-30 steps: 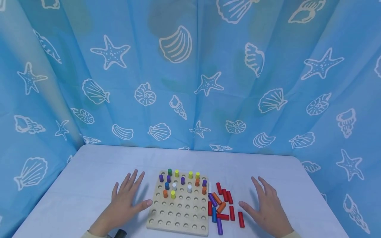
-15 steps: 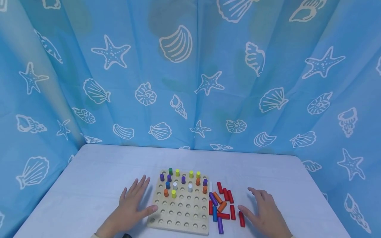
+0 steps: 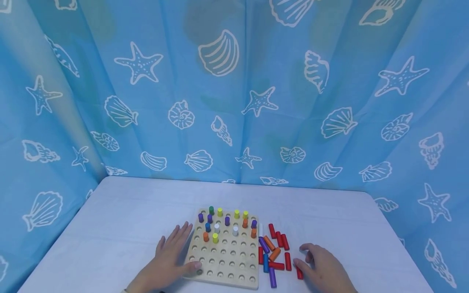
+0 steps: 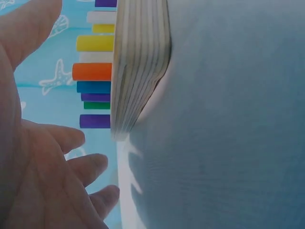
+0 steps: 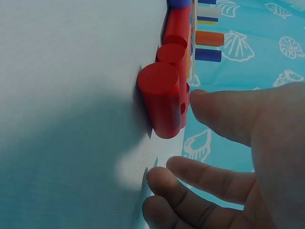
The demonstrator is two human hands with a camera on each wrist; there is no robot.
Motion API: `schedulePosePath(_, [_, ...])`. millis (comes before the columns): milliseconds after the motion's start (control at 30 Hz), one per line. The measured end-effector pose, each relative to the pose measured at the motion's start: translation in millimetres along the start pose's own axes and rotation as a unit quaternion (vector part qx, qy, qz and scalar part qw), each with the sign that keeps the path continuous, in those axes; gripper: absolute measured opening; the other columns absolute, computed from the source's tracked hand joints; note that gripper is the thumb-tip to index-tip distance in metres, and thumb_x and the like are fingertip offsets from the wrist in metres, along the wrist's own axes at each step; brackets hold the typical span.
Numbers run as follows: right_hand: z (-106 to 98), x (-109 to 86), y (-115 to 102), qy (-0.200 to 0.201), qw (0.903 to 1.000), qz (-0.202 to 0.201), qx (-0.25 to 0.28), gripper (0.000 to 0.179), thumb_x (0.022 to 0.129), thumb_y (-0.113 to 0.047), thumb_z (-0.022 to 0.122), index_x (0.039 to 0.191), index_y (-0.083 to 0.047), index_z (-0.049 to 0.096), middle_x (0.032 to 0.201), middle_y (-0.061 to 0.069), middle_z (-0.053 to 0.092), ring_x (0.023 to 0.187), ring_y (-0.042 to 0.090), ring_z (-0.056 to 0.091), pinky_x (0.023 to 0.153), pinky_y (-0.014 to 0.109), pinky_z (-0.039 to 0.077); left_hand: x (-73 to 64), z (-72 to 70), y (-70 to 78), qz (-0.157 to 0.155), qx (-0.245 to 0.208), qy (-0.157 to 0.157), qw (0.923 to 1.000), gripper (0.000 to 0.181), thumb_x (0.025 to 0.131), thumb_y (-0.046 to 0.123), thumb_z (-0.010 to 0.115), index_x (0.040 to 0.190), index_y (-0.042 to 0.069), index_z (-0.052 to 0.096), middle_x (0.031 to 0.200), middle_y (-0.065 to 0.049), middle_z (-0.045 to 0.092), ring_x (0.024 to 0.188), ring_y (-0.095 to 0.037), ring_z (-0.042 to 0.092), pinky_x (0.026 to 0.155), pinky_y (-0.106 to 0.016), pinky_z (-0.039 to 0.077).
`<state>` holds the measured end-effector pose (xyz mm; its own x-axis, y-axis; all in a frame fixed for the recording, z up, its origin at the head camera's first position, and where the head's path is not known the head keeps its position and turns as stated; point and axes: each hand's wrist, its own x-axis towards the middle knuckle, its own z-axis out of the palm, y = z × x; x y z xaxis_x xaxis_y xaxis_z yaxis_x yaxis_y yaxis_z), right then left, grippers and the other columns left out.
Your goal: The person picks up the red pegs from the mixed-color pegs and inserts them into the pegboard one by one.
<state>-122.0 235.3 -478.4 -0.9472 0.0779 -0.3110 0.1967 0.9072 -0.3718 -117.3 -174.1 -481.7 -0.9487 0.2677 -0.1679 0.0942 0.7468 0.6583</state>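
A wooden pegboard (image 3: 224, 264) lies on the table, with several coloured pegs standing in its far rows. My left hand (image 3: 166, 256) is at the board's left side, fingers extended and thumb over the near left corner; whether the thumb touches cannot be told. In the left wrist view, the board's edge (image 4: 143, 52) shows beside that hand. My right hand (image 3: 324, 266) is over the rightmost red peg (image 3: 299, 272), fingers bent. In the right wrist view, thumb and fingers stand on either side of a red peg (image 5: 159, 98), with gaps visible around it.
Loose pegs lie right of the board: several red ones, such as the red peg (image 3: 288, 261), two orange, two purple, a blue peg (image 3: 266, 263) and a white peg (image 3: 261, 230). A white cloth covers the table (image 3: 146, 203). A blue shell-print curtain (image 3: 234, 101) hangs behind.
My left hand has moved right and nearer, its thumb now over the board's corner. The right hand has lowered toward the outermost red peg, and its fingers have bent.
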Motion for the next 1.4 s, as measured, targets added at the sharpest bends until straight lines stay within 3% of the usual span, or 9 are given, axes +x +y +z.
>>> schedulePosePath(233, [3,-1.0,1,-0.01,0.9999,0.002,0.012,0.061,0.08,-0.05,0.081,0.118,-0.004,0.066,0.072,0.002,0.053,0.062,0.016,0.05,0.061,0.028,0.048,0.6,2.0,-1.1,-0.001,-0.024,-0.017,0.9996,0.107,0.082,0.062,0.073,0.162,0.013,0.02,0.167,-0.013,0.017,0.152,-0.044,-0.001,0.111,-0.074,-0.013])
schedulePosePath(567, [7,-2.5,1,-0.012,0.9997,-0.013,0.016,0.042,0.086,-0.044,0.078,0.105,-0.008,0.066,0.066,0.002,0.052,0.057,0.016,0.05,0.057,0.025,0.043,-0.5,1.5,-1.4,0.004,-0.001,-0.03,0.9995,0.116,0.075,0.063,0.078,0.161,0.011,0.021,0.166,-0.014,0.021,0.152,-0.045,0.001,0.112,-0.074,-0.011])
schedulePosePath(833, [10,-1.8,1,-0.008,0.9993,-0.013,0.034,0.031,0.088,-0.035,0.078,0.097,-0.007,0.07,0.066,0.0,0.054,0.06,0.014,0.052,0.062,0.027,0.049,0.7,4.1,-6.6,0.022,-0.006,-0.027,0.9994,0.118,0.07,0.062,0.082,0.16,0.011,0.025,0.164,-0.012,0.027,0.152,-0.046,0.0,0.111,-0.072,-0.015])
schedulePosePath(1100, [5,-2.8,-2,-0.022,0.9988,0.004,0.043,0.031,0.088,-0.034,0.079,0.097,-0.005,0.071,0.069,0.0,0.058,0.064,0.014,0.054,0.067,0.029,0.054,1.0,6.0,-9.1,0.011,-0.004,-0.028,0.9995,0.119,0.07,0.065,0.081,0.16,0.012,0.025,0.164,-0.011,0.028,0.152,-0.043,0.001,0.113,-0.069,-0.015])
schedulePosePath(1400, [3,-3.3,-4,-0.01,0.9987,0.002,0.05,0.022,0.089,-0.025,0.078,0.095,-0.006,0.07,0.067,-0.001,0.059,0.062,0.013,0.056,0.066,0.028,0.054,3.4,7.7,-10.2,0.004,-0.002,-0.033,0.9995,0.119,0.071,0.066,0.08,0.161,0.012,0.023,0.164,-0.013,0.027,0.153,-0.042,0.001,0.113,-0.069,-0.015])
